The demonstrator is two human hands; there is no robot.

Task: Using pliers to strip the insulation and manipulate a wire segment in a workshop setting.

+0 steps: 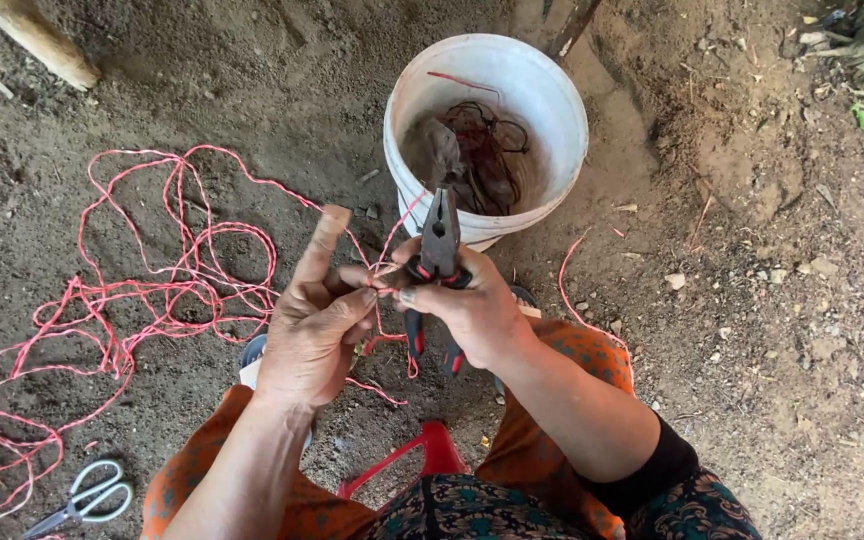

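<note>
Fingers of the left hand (314, 335) pinch a strand of red-and-white twisted wire (157, 300) between thumb and bent fingers, while the index finger (318, 245) sticks up straight with wire passing by its tip. Just beside it, touching fingertip to fingertip, the right hand (472, 310) is closed around a pair of combination pliers (436, 262) with red-and-black handles; the pliers' nose points away from the person and its jaws look closed. The wire runs from the pinch out to the left, where it lies on the dirt floor (752, 250) in a loose tangle of loops. A shorter piece of the same wire curves on the ground near the right forearm.

Beyond the hands stands a white plastic bucket (552, 110), holding dark wire and a grey scrap. Below the hands is the red edge of a plastic stool (422, 455), between knees covered in orange patterned cloth. White-handled scissors (87, 497) lie at lower left, near the wire tangle. A pale wooden pole (37, 40) crosses the upper left corner.
</note>
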